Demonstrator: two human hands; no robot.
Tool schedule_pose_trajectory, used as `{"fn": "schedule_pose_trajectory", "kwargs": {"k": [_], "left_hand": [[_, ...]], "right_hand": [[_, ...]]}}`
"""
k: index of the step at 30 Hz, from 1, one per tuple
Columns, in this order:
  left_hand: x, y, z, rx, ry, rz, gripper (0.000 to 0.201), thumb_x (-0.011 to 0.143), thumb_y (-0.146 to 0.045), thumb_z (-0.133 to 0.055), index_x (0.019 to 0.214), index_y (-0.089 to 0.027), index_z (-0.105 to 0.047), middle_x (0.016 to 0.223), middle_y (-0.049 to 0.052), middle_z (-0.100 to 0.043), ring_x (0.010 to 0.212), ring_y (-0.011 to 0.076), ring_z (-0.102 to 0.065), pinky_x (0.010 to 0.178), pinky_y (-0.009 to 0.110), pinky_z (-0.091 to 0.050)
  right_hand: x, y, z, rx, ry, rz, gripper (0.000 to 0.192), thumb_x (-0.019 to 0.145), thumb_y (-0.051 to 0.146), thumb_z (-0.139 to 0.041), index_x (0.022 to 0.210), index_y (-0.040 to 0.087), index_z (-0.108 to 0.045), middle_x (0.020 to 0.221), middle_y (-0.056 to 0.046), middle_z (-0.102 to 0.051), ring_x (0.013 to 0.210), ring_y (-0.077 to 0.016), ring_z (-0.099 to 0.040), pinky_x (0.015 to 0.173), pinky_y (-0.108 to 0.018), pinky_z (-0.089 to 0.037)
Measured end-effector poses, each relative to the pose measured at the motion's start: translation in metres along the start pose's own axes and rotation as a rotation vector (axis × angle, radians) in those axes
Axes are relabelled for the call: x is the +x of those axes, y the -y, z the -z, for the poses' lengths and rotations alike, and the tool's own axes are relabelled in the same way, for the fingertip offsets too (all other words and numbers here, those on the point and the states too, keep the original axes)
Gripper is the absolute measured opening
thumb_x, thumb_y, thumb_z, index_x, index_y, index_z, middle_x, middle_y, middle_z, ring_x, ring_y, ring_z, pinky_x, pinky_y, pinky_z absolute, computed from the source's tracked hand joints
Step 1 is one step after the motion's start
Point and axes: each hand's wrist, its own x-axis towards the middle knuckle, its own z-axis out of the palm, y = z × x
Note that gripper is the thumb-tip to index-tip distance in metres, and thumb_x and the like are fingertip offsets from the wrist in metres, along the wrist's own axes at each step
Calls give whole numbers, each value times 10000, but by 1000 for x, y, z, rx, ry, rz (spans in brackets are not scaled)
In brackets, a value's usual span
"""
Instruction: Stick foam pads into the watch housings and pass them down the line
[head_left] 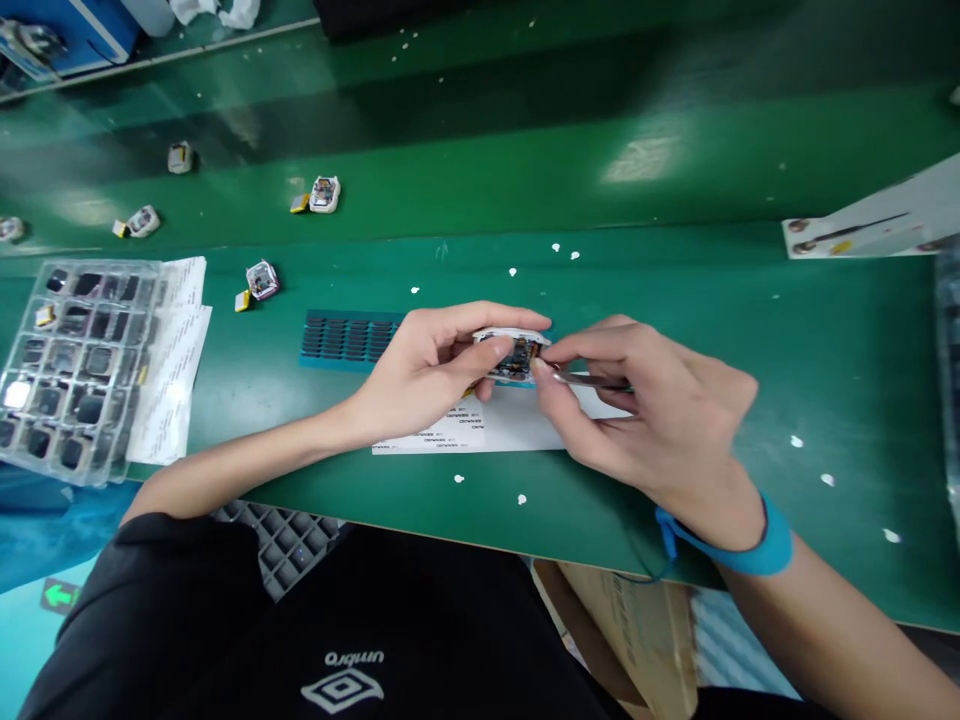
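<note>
I see the right hand (660, 410) pinching thin metal tweezers (592, 380), fingers clamped on them, tips at the small white open-backed device casing (514, 355). The left hand (424, 370) grips that casing — thumb under, fingers over its top edge. The casing sits above the white printed label sheet (487, 425), long axis left-right, open side facing me. Behind — a teal ribbed pad (341, 340); far left, a clear plastic parts tray (67, 365). Loose white units (324, 193) lie further back on the green mat (675, 200).
</note>
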Motion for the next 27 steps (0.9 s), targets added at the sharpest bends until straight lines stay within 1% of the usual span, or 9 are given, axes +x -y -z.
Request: {"fn": "schedule_pose_trajectory", "kwargs": {"k": [4, 7, 10, 13, 17, 20, 22, 24, 27], "left_hand": [[-4, 1, -4, -59, 19, -3, 230, 1017, -274, -617, 1169, -191, -768, 1069, 51, -802, 629, 105, -726, 634, 236, -606], [-5, 2, -7, -85, 9, -2, 245, 1024, -259, -589, 1190, -175, -749, 1174, 65, -797, 694, 123, -773, 682, 248, -650], [-7, 0, -8, -8, -38, -39, 242, 1021, -256, -592, 1170, -171, -763, 1155, 69, -807, 748, 140, -782, 695, 252, -662], [-10, -4, -9, 68, -68, -46, 233, 1015, -254, -599, 1149, -190, -778, 1080, 50, -819, 746, 144, -776, 670, 245, -656], [-10, -2, -13, 93, -105, -55, 235, 1004, -233, -593, 1131, -169, -780, 891, 36, -799, 645, 141, -753, 598, 240, -621], [-4, 7, -14, 122, -151, -75, 221, 993, -210, -583, 1078, -168, -782, 765, 12, -755, 564, 126, -713, 526, 223, -564], [0, 11, -11, 149, -167, -87, 218, 990, -210, -575, 1058, -174, -778, 697, -3, -721, 526, 120, -690, 494, 215, -531], [2, 14, -8, 184, -174, -96, 223, 988, -209, -563, 1049, -177, -775, 632, -15, -681, 511, 124, -688, 476, 212, -506], [4, 15, -3, 211, -163, -96, 206, 965, -199, -573, 1014, -166, -771, 572, -23, -633, 468, 123, -665, 427, 207, -446]], "right_hand": [[-1, 0, -2, 17, -37, 40, 235, 934, 129, -727, 1077, 267, -603, 851, 25, -769, 602, -120, -680, 460, -273, -415], [-2, 0, -4, -41, -29, 54, 225, 940, 117, -734, 1105, 236, -638, 847, 12, -775, 600, -107, -680, 450, -258, -409], [-3, 2, -5, -124, -45, 101, 213, 928, 100, -756, 1084, 218, -671, 817, 21, -781, 582, -88, -674, 435, -247, -399], [-6, 2, -5, -146, -50, 129, 256, 910, 54, -738, 1102, 218, -693, 829, 19, -799, 598, -100, -698, 443, -265, -409], [-8, 0, -5, -163, -21, 178, 316, 895, -12, -696, 1088, 238, -694, 857, 35, -819, 642, -111, -741, 432, -268, -408], [-7, -5, -7, -153, 38, 126, 271, 952, 46, -672, 1076, 284, -703, 891, 56, -827, 654, -114, -756, 416, -266, -410], [-7, -9, -9, -110, 58, 108, 252, 972, 97, -678, 1121, 297, -715, 907, 56, -829, 656, -118, -760, 415, -263, -422], [-7, -14, -10, -88, 64, 108, 275, 978, 108, -672, 1163, 307, -718, 927, 53, -832, 676, -129, -769, 431, -261, -447], [-5, -18, -9, -72, 69, 84, 235, 982, 111, -693, 1114, 304, -719, 947, 38, -833, 686, -140, -768, 468, -266, -477]]}}
